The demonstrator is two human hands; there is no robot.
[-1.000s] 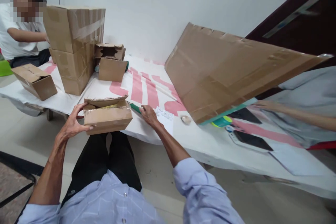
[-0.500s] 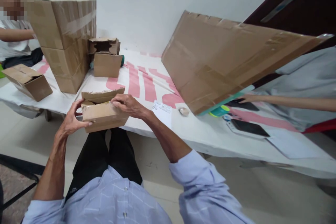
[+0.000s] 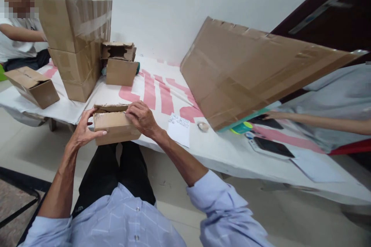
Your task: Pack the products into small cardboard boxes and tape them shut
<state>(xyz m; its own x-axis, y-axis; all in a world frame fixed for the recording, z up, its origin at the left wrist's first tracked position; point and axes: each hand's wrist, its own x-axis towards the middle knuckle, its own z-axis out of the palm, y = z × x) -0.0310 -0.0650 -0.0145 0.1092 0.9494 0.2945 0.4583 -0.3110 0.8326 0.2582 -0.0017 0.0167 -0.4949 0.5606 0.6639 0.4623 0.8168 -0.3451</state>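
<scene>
A small brown cardboard box [image 3: 117, 133] is held at the table's front edge, above my lap, with a flap standing up along its far side. My left hand [image 3: 84, 131] grips its left end, thumb on the near face and fingers behind. The fingers of my right hand [image 3: 140, 117] are bent and pinched at the upper right edge of the box; whatever lies between the fingertips is too small to make out. To the right of the box a white sheet with small printed marks [image 3: 179, 131] lies on the cloth.
Stacked cartons [image 3: 78, 46] stand at the left, a closed box [image 3: 33, 87] beside them. Smaller boxes [image 3: 120, 72] sit behind. A large cardboard panel [image 3: 246, 73] leans at the right, near a tape roll [image 3: 242, 127] and a device [image 3: 272, 147]. People sit at both sides.
The raised far flap of the box sits lower. My right hand is more upright over the box's edge, its fingers still bent there. The view has shifted slightly.
</scene>
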